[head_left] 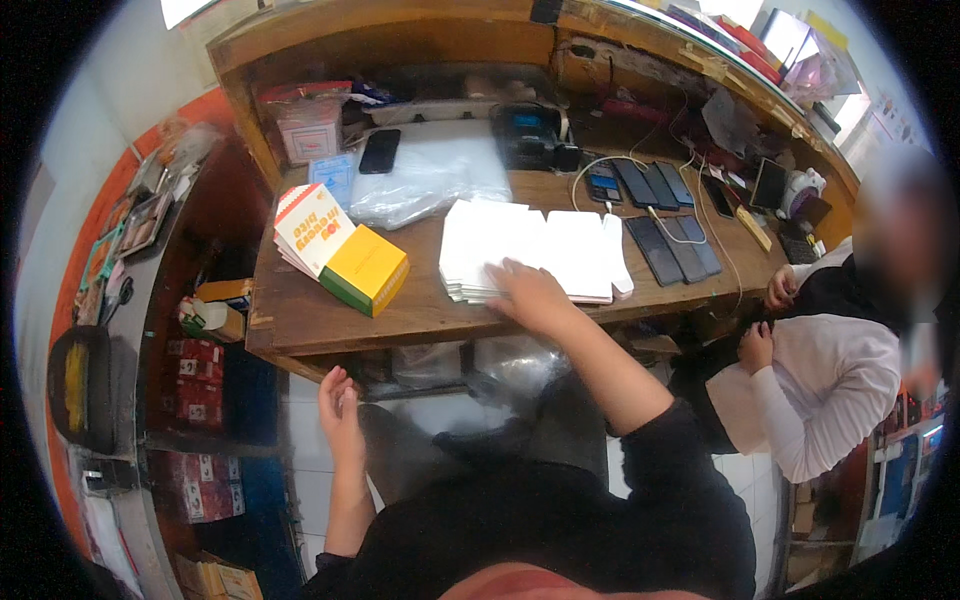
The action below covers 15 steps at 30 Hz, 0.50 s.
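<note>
My right hand (535,298) reaches over the wooden table and touches the near right part of a stack of flat white cartons (487,240). Its fingers lie on top, apart from the thumb near the stack's front edge. A second pile of white cartons (577,250) sits right beside it. In front of the table's edge, my left hand (342,412) hangs in the air with nothing in it, fingers loosely extended. Left of the stack stands a yellow and green folded box (368,268), with printed white, red-striped cartons (313,228) leaning against it.
Several phones (660,185) lie to the right among white charging cables. A black phone (380,151) rests on clear plastic bags (440,170) at the back, near a black device (532,135). A person in a white top (830,380) sits at the right. Shelves (200,380) line the left.
</note>
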Each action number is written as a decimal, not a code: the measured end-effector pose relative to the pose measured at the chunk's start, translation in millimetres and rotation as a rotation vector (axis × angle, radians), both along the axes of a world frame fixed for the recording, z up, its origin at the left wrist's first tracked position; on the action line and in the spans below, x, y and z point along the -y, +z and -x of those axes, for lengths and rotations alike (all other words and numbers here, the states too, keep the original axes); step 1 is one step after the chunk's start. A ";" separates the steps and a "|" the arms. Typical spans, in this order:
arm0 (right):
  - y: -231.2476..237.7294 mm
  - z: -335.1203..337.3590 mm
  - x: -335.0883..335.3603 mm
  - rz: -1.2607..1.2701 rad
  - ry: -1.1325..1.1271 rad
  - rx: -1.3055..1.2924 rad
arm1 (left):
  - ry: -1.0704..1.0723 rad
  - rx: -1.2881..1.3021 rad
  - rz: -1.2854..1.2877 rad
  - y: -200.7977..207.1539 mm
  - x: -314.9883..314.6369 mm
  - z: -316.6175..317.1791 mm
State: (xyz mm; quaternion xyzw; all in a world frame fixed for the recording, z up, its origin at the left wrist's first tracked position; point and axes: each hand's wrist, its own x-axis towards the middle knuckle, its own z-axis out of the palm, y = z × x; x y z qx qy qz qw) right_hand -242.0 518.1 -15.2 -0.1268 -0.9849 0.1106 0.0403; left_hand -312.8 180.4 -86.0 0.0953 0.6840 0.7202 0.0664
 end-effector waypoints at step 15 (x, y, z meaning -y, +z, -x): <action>22.3 -1.6 -53.2 0.418 -0.157 -0.231 | -0.325 -0.063 -0.110 28.0 -72.6 -33.5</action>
